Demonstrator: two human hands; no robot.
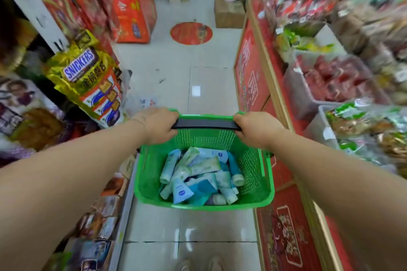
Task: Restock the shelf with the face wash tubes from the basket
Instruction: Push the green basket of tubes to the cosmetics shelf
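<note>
Fingers point(172, 117) of left hand point(158, 124) and right hand point(257, 130) grip the flat black handle point(204, 124) of a perforated green basket point(149, 174).

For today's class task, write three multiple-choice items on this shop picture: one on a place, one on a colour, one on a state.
1. Where are the tubes? A in the basket B on the floor C on a shelf
2. The basket's colour? A red B green C blue
3. What do the left hand and right hand do? A both grip the handle B one grips it C both hang free

Answers: 1 A, they lie heaped inside it; 2 B, its walls are green; 3 A, fingers curl round each end.
</note>
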